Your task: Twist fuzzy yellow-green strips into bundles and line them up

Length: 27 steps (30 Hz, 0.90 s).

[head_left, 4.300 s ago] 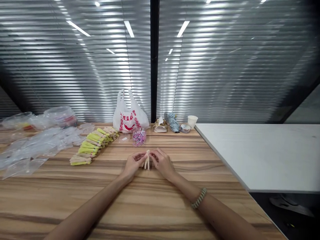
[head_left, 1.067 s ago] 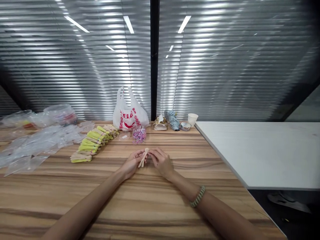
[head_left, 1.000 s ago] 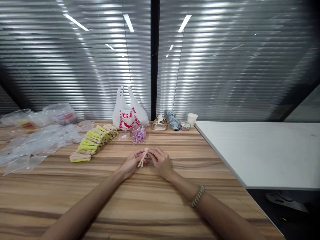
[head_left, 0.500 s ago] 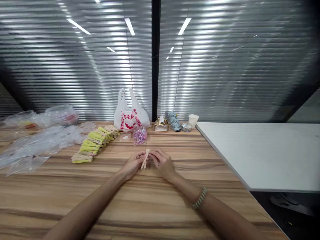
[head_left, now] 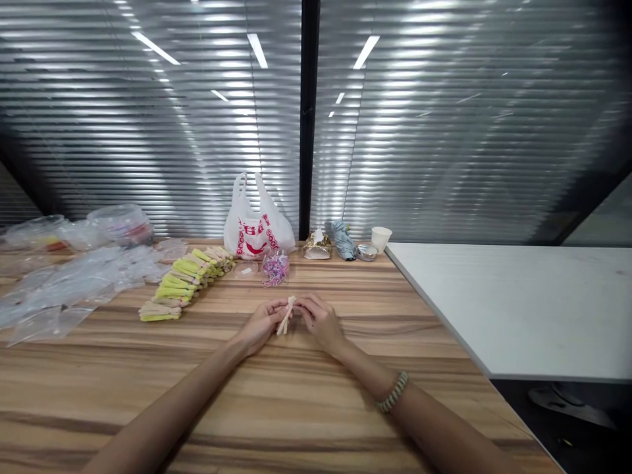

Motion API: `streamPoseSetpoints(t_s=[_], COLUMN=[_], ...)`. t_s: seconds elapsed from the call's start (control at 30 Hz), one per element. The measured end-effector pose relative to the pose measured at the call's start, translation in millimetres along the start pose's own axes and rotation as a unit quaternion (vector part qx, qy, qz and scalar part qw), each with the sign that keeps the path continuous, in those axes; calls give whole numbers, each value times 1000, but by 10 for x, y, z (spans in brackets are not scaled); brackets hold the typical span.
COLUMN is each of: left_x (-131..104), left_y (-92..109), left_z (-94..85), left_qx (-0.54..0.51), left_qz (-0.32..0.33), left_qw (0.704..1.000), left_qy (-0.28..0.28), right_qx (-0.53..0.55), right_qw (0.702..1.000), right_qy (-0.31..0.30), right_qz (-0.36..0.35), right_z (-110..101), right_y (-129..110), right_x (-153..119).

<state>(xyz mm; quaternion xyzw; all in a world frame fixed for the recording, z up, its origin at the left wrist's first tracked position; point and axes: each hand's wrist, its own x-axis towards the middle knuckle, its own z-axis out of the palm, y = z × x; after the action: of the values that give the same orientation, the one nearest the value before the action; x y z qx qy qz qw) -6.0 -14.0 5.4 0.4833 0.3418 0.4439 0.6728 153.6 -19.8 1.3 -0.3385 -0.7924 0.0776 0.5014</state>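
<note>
My left hand (head_left: 263, 324) is closed on a small pale bundle (head_left: 285, 320), whose strips spread at the lower end. My right hand (head_left: 320, 320) is closed at the bundle's upper right side, its fingertips pinched on something too small to make out. Beyond my hands lies a tangle of pink and purple bands (head_left: 275, 268). To the left, many yellow and beige bundles (head_left: 184, 279) are lined up in a slanting row on the wooden table (head_left: 276, 408).
Clear plastic bags (head_left: 74, 283) cover the left side. At the back stand a white carrier bag (head_left: 257, 227), a gold tissue pack (head_left: 317, 245), a grey-blue wrapped item (head_left: 343, 240), a tape roll (head_left: 366, 252) and a paper cup (head_left: 380, 238). A white table (head_left: 533, 303) adjoins at right.
</note>
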Motion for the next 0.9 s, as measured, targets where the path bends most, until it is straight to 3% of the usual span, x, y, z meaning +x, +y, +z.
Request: streamPoseSetpoints(t_s=[0.9], left_x=[-24], left_y=[34], left_z=[58], left_qx=[1], left_qz=[-13], left_qw=[1000], left_qy=[22], right_qx=[-21], right_qw=[1000], right_qy=[-18], right_qz=[6], right_z=[22], right_y=[27], right_x=[-14])
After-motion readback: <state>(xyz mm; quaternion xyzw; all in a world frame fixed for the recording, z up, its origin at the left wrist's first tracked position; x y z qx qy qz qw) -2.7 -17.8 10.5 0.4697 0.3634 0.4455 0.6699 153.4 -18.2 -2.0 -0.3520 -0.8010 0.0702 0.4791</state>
